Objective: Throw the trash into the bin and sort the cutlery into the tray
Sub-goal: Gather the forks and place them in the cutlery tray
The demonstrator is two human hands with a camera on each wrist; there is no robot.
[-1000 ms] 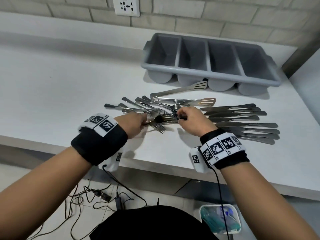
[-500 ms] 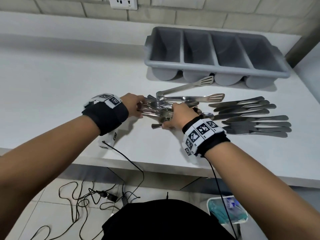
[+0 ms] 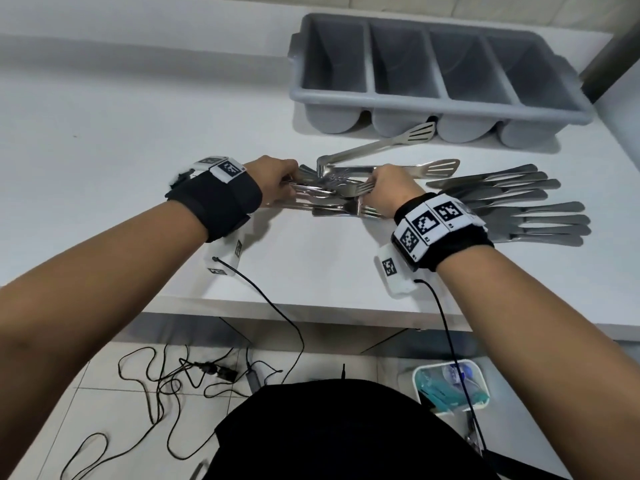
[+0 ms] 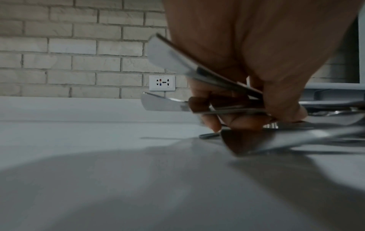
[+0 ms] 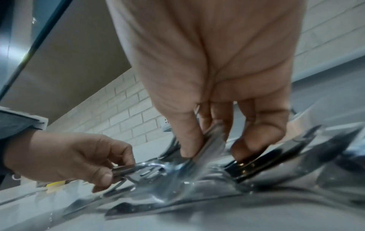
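A heap of steel forks (image 3: 334, 194) lies on the white counter (image 3: 138, 133) between my hands. My left hand (image 3: 289, 188) grips the handle ends; the left wrist view shows several handles (image 4: 223, 109) pinched between thumb and fingers. My right hand (image 3: 373, 191) pinches the tine ends, its fingers (image 5: 189, 140) curled onto the forks (image 5: 209, 145). A row of knives (image 3: 519, 211) lies to the right. Steel tongs (image 3: 381, 148) lie just behind the forks. The grey four-compartment tray (image 3: 440, 103) stands at the back. No compartment holds cutlery that I can see.
A small white bin (image 3: 450, 370) with blue-green trash stands on the floor under the counter's front edge, at the right. Black cables (image 3: 194, 372) lie on the floor tiles. A brick wall with a socket (image 4: 162, 82) backs the counter.
Both hands have drawn the spread forks together into one bundle and closed in on its two ends. The knives and tongs lie as before.
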